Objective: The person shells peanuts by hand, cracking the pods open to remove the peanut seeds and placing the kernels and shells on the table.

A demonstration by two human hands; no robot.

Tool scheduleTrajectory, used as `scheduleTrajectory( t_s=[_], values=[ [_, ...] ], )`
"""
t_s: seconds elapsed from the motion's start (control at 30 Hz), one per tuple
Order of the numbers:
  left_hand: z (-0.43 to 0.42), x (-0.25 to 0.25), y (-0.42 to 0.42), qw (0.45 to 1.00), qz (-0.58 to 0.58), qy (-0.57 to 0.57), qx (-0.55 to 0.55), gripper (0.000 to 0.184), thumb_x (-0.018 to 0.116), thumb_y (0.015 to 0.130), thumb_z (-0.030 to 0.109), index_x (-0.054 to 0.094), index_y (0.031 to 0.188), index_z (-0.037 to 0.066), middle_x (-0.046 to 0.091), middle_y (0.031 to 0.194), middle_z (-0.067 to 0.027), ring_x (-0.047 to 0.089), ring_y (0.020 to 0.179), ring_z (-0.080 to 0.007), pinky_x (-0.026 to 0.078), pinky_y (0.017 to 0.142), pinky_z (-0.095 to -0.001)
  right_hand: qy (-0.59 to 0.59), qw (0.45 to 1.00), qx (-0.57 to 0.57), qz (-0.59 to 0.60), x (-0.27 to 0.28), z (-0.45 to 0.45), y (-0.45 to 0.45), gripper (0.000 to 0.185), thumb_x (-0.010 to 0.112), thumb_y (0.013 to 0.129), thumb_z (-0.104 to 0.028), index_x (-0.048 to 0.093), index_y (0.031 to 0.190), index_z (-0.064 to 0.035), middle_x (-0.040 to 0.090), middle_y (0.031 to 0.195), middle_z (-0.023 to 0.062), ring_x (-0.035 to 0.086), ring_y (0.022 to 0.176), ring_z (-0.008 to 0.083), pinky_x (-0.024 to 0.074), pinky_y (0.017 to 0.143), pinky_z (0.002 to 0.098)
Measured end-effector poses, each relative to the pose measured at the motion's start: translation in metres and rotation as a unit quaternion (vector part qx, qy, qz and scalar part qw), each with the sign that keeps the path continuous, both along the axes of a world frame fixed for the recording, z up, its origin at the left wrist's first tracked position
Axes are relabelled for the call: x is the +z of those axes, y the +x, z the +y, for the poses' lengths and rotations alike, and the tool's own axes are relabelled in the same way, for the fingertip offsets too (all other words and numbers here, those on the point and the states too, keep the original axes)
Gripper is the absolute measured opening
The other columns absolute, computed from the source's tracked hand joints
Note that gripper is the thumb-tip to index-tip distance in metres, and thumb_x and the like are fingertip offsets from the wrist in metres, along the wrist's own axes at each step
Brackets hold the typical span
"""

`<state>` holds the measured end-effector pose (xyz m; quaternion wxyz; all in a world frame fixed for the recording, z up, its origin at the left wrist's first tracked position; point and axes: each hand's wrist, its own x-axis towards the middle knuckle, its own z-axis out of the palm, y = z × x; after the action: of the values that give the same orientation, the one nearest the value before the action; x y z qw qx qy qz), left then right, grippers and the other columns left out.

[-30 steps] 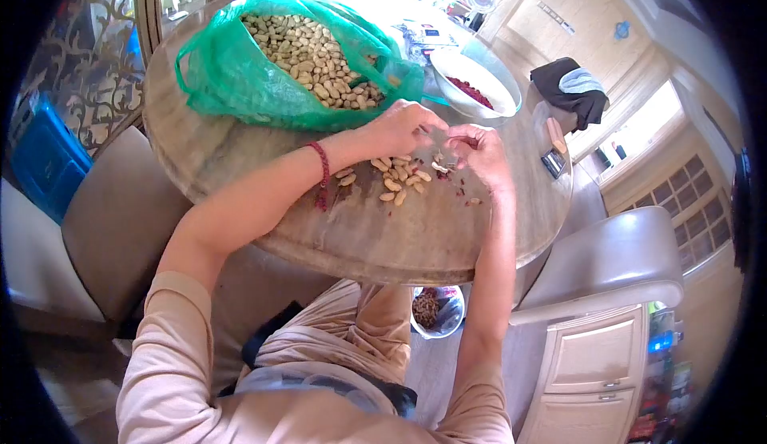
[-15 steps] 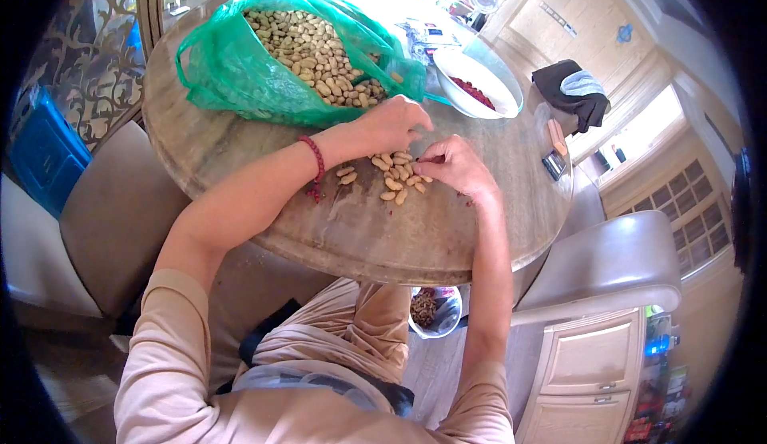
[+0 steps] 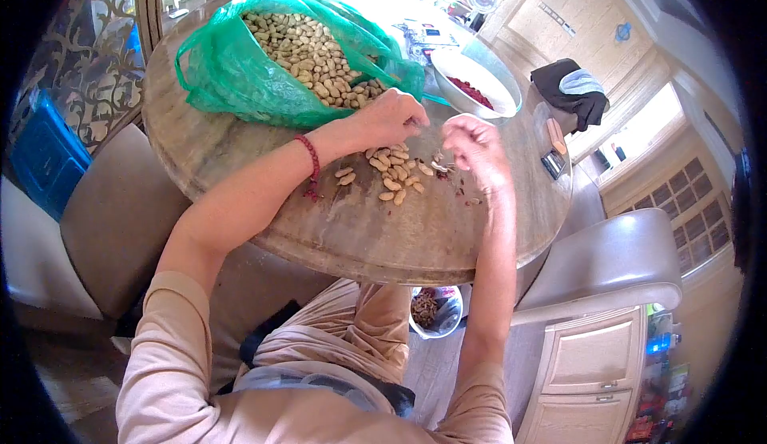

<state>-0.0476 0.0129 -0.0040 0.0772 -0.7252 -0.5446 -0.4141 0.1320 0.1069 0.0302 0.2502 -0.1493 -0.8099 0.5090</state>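
My left hand [image 3: 390, 119], with a red bead bracelet [image 3: 310, 156] at the wrist, hovers over the table by the bag's front edge. Its fingers are curled in a pinch, and what they hold is hidden. Facing it, my right hand [image 3: 479, 150] is also raised with curled fingers, slightly blurred; I cannot make out anything in it. Below and between them lies a small pile of unshelled peanuts [image 3: 393, 174]. Shell bits and red skins [image 3: 441, 169] are scattered beside the pile. A green plastic bag [image 3: 228, 84] full of unshelled peanuts [image 3: 307, 48] lies open behind my left hand.
A white bowl [image 3: 499, 92] holding red-skinned peanut kernels [image 3: 470, 92] stands behind my right hand. Under the round table's edge [image 3: 383, 274] is a bin [image 3: 457, 316] with shells. Chairs [image 3: 607, 260] flank the table. A dark cloth [image 3: 587, 108] hangs at the right.
My right hand has lifted away from the peanut pile, up and to the right, uncovering shell bits and skins. My left hand has shifted only slightly.
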Motion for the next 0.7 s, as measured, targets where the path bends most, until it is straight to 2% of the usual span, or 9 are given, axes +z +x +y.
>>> scheduleTrajectory(
  t_s=[0.07, 0.1, 0.17, 0.2, 0.4, 0.5, 0.53, 0.63, 0.7],
  values=[
    [-0.002, 0.001, 0.004, 0.997, -0.037, -0.060, -0.019, 0.017, 0.066, 0.068, 0.009, 0.066, 0.084, 0.002, 0.063, 0.079, -0.0135, 0.061, 0.075, -0.0260, 0.048, 0.068, -0.0340, -0.232, 0.965, 0.003, 0.123, 0.005, 0.006, 0.005, 0.012, 0.056, 0.082, -0.004, 0.057, 0.091, 0.0028, 0.061, 0.074, 0.0077, 0.051, 0.056, 0.0064, 0.0400, 0.043, 0.0145],
    [-0.001, -0.001, 0.007, 0.997, -0.037, -0.059, -0.019, 0.017, 0.066, 0.068, 0.009, 0.066, 0.084, 0.002, 0.063, 0.079, -0.0135, 0.061, 0.075, -0.0260, 0.048, 0.068, -0.0340, -0.231, 0.965, 0.003, 0.123, 0.003, 0.014, 0.007, 0.012, 0.056, 0.082, -0.004, 0.057, 0.091, 0.0028, 0.061, 0.074, 0.0077, 0.051, 0.056, 0.0064, 0.0400, 0.043, 0.0145],
    [0.002, -0.008, 0.014, 0.996, -0.018, -0.055, -0.070, 0.017, 0.067, 0.067, 0.012, 0.066, 0.081, 0.002, 0.063, 0.078, -0.0135, 0.060, 0.072, -0.0265, 0.047, 0.065, -0.0346, -0.455, 0.854, 0.084, 0.238, -0.001, 0.032, 0.009, 0.012, 0.054, 0.083, -0.001, 0.056, 0.092, 0.0051, 0.060, 0.080, 0.0121, 0.052, 0.060, 0.0086, 0.0410, 0.043, 0.0137],
    [0.003, -0.012, 0.018, 0.994, -0.031, -0.060, -0.086, 0.017, 0.069, 0.065, 0.014, 0.066, 0.077, 0.002, 0.063, 0.076, -0.0133, 0.059, 0.074, -0.0272, 0.047, 0.067, -0.0351, -0.507, 0.821, 0.094, 0.245, -0.001, 0.036, 0.010, 0.014, 0.053, 0.082, 0.002, 0.053, 0.094, 0.0071, 0.059, 0.086, 0.0155, 0.053, 0.064, 0.0101, 0.0410, 0.043, 0.0127],
    [0.008, -0.023, 0.033, 0.991, 0.014, -0.088, -0.103, 0.013, 0.069, 0.063, 0.010, 0.066, 0.073, 0.003, 0.062, 0.072, -0.0125, 0.058, 0.081, -0.0274, 0.045, 0.072, -0.0357, -0.611, 0.747, 0.108, 0.239, -0.007, 0.049, 0.008, 0.019, 0.054, 0.079, 0.005, 0.049, 0.098, 0.0073, 0.055, 0.085, 0.0151, 0.047, 0.059, 0.0093, 0.0348, 0.039, 0.0146],
    [0.013, -0.024, 0.033, 0.992, 0.033, -0.071, -0.103, 0.013, 0.067, 0.064, 0.007, 0.066, 0.076, 0.003, 0.063, 0.074, -0.0123, 0.059, 0.075, -0.0287, 0.046, 0.067, -0.0347, -0.579, 0.774, 0.093, 0.239, -0.010, 0.047, 0.005, 0.019, 0.053, 0.078, 0.006, 0.050, 0.097, 0.0057, 0.054, 0.082, 0.0138, 0.045, 0.057, 0.0084, 0.0310, 0.038, 0.0153],
    [0.013, -0.023, 0.032, 0.992, 0.034, -0.069, -0.104, 0.013, 0.067, 0.064, 0.007, 0.066, 0.076, 0.003, 0.063, 0.074, -0.0123, 0.059, 0.075, -0.0287, 0.046, 0.067, -0.0347, -0.565, 0.792, 0.059, 0.222, -0.010, 0.046, 0.004, 0.015, 0.053, 0.078, 0.003, 0.052, 0.093, 0.0014, 0.054, 0.078, 0.0091, 0.042, 0.053, 0.0068, 0.0272, 0.036, 0.0155],
    [0.010, -0.016, 0.028, 0.993, -0.055, -0.001, -0.106, 0.011, 0.066, 0.070, 0.008, 0.065, 0.078, 0.001, 0.063, 0.070, -0.0091, 0.060, 0.066, -0.0219, 0.047, 0.061, -0.0308, -0.518, 0.832, 0.054, 0.191, -0.009, 0.039, 0.006, 0.010, 0.054, 0.080, -0.002, 0.055, 0.089, -0.0029, 0.052, 0.073, 0.0038, 0.037, 0.049, 0.0059, 0.0231, 0.035, 0.0168],
    [0.008, -0.010, 0.023, 0.961, -0.236, -0.089, -0.117, 0.010, 0.063, 0.078, 0.010, 0.065, 0.081, 0.000, 0.062, 0.069, -0.0046, 0.058, 0.059, -0.0125, 0.047, 0.056, -0.0255, -0.487, 0.856, 0.025, 0.172, -0.008, 0.035, 0.004, 0.005, 0.057, 0.082, -0.011, 0.057, 0.083, -0.0060, 0.050, 0.067, -0.0012, 0.031, 0.045, 0.0048, 0.0200, 0.034, 0.0174]
  ],
)
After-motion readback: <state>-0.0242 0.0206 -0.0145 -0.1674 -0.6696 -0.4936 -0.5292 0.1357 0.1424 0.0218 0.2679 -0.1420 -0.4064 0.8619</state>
